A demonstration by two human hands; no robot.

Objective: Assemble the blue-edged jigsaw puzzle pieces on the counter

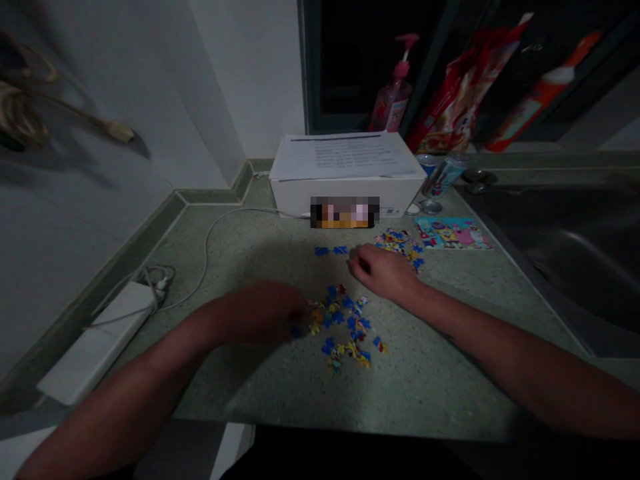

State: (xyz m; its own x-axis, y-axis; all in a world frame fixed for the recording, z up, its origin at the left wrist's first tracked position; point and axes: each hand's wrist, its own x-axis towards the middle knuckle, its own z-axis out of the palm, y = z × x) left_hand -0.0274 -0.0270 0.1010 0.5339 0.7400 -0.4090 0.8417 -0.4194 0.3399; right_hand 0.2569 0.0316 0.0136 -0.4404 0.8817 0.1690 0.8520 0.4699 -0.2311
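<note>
Jigsaw puzzle pieces, mostly blue and yellow, lie loosely scattered on the counter in front of me. My left hand is at their left edge, smeared by motion. A blue puzzle piece shows by its fingertips; whether the hand grips it, I cannot tell. My right hand rests on the counter with its fingers curled in, and no piece shows in it. Just left of it lie two blue strips of puzzle pieces. A second pile of pieces sits behind it, partly hidden.
A phone-like object, its screen pixelated, leans on a white box. Right of it are a colourful cartoon picture card, a can and a sink. At left lies a white power strip with a cable.
</note>
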